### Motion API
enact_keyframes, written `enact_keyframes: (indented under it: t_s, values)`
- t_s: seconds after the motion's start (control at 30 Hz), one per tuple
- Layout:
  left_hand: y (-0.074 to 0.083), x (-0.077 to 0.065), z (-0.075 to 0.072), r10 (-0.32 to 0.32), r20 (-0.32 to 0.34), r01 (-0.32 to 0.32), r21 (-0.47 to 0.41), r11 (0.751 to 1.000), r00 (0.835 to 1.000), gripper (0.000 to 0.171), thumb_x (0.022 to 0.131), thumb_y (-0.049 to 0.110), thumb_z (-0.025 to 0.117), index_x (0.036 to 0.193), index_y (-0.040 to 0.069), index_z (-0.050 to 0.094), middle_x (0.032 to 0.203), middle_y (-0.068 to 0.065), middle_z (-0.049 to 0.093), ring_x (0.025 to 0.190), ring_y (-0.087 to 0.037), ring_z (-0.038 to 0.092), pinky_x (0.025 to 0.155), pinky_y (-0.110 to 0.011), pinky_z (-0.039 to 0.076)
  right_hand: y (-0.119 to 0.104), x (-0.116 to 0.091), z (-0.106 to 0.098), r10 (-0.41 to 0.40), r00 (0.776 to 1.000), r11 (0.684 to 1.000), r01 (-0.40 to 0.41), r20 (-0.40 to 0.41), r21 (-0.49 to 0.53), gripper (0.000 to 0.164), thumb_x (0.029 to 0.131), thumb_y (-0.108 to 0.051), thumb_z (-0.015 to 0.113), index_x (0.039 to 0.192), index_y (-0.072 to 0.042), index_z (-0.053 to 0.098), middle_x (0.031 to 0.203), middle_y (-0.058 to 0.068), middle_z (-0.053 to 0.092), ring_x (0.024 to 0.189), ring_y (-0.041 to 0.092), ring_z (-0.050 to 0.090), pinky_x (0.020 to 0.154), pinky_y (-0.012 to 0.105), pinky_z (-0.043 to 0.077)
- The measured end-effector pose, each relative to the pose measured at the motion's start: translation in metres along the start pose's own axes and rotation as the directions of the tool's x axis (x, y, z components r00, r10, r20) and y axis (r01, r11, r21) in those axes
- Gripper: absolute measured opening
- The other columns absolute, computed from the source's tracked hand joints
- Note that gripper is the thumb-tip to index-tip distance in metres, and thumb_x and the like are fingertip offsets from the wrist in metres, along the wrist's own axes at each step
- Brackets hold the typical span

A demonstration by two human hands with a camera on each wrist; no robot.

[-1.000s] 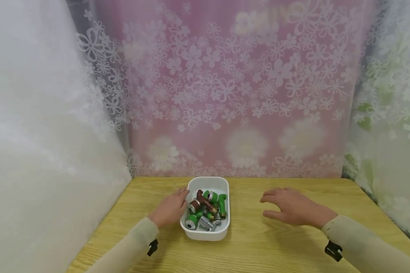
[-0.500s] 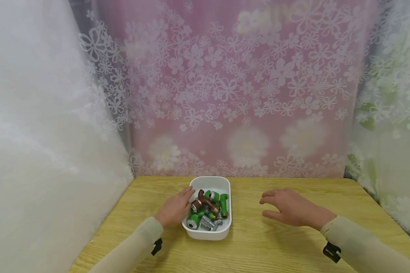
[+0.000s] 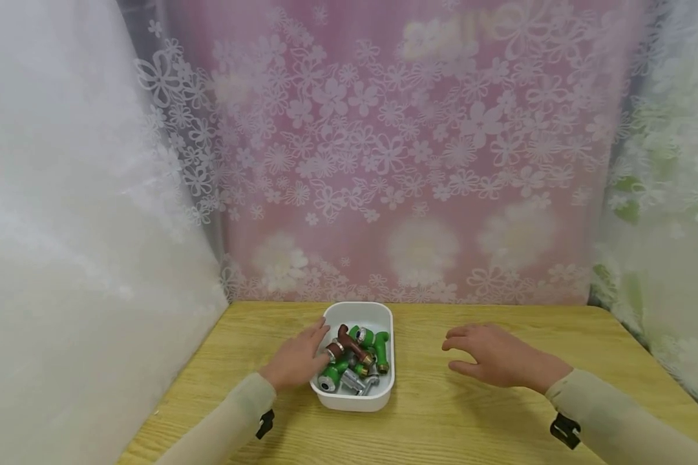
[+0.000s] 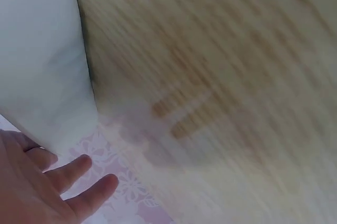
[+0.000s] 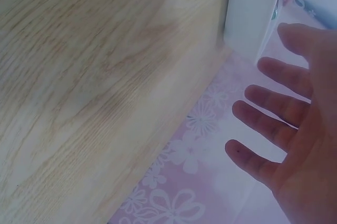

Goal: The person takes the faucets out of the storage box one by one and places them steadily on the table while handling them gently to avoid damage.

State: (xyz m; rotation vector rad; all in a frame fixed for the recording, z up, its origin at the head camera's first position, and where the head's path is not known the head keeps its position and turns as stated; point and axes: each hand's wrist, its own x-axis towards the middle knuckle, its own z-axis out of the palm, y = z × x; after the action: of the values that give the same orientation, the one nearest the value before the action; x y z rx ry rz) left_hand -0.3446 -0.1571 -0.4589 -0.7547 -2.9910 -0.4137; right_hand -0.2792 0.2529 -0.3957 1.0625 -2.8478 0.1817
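Observation:
A white plastic tub stands on the table, holding a heap of pipe fittings. Among them are a brown elbow-shaped fitting, a green one with a brass threaded end, and a silver metal one. My left hand is at the tub's left rim, its fingers loosely extended and the thumb reaching over the rim toward the fittings. In the left wrist view, several fingertips lie beside the tub's outer wall. Held apart to the right of the tub, my right hand has relaxed, spread fingers and nothing in them.
The wood-grain table stretches to both sides of the tub. Behind it hangs a pink curtain with white flowers. A pale sheet closes off the left side, and a floral sheet hangs at the right.
My left hand has shifted slightly rightward against the tub's rim, and its thumb now reaches over the edge. The right hand and the fittings look much the same.

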Motion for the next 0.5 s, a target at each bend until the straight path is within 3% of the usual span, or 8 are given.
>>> enact_keyframes:
  t_s: [0.17,0.33,0.5]
  values:
    - [0.004,0.001,-0.001,-0.004,0.043,0.005,-0.01,1.0,0.999,0.079,0.095,0.046,0.05,0.162,0.011,0.024,0.17,-0.007,0.015,0.146,-0.037,0.039,0.109,-0.057,0.041,-0.001,0.005,0.001,-0.017,1.0,1.0,0.017,0.006,0.007,0.042,0.101,-0.052,0.054,0.125,-0.021,0.069,0.132,0.01,0.065,0.12,0.035,0.062,0.094,0.057,0.051]
    - [0.008,0.003,0.0,-0.016,0.024,0.015,0.019,1.0,1.0,0.088,0.09,0.047,0.058,0.162,0.012,0.021,0.17,-0.008,0.015,0.145,-0.037,0.04,0.108,-0.056,0.042,-0.002,0.016,0.003,-0.024,1.0,1.0,0.024,0.005,0.003,0.038,0.101,-0.049,0.057,0.124,-0.021,0.069,0.13,0.007,0.066,0.118,0.032,0.063,0.095,0.053,0.052]
    - [0.008,-0.001,0.004,-0.035,0.016,0.034,0.039,0.999,0.999,0.088,0.091,0.046,0.057,0.162,0.009,0.021,0.17,-0.01,0.014,0.146,-0.038,0.037,0.111,-0.056,0.04,-0.007,0.027,0.008,-0.03,0.998,0.999,0.03,0.059,0.015,0.039,0.101,-0.049,0.057,0.125,-0.022,0.069,0.129,0.003,0.066,0.118,0.028,0.064,0.095,0.05,0.052]
